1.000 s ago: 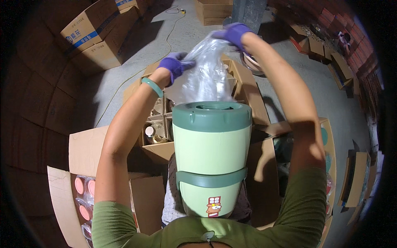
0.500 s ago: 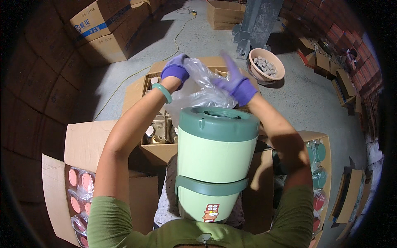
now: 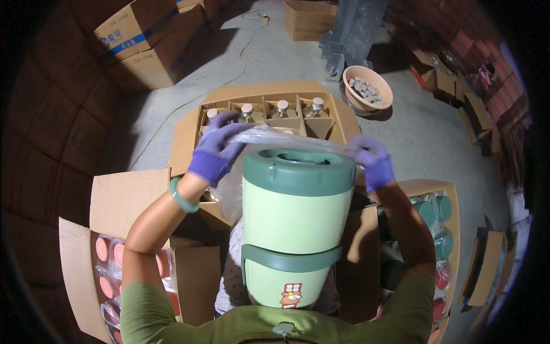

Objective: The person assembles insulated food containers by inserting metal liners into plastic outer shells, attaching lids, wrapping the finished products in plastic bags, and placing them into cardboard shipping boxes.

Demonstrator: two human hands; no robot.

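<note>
A clear plastic bag [image 3: 286,138] is stretched between my gloved hands, just beyond the far rim of a light green insulated barrel [image 3: 297,221]. My left hand [image 3: 215,146], in a purple glove, is closed on one end of the bag's edge. On the other side my right hand [image 3: 371,161], gloved alike and slightly blurred, is closed on the opposite end. The barrel stands upright against my body, with a dark green collar [image 3: 298,180], a round opening on top and a dark green handle band [image 3: 292,259]. Part of the bag hangs down behind the barrel's left side.
Beyond the barrel, an open carton [image 3: 269,89] with dividers holds several capped shiny bottles [image 3: 282,109]. Cartons of pink-lidded [image 3: 103,249] and green-lidded [image 3: 443,210] containers flank me. A basin [image 3: 387,100] of grey lumps stands by a metal post [image 3: 358,34]. A cable [image 3: 243,57] crosses the floor.
My hands have moved apart and toward me, pulling the bunched bag into a taut edge near the barrel's top. The bottles in the far carton have come into view.
</note>
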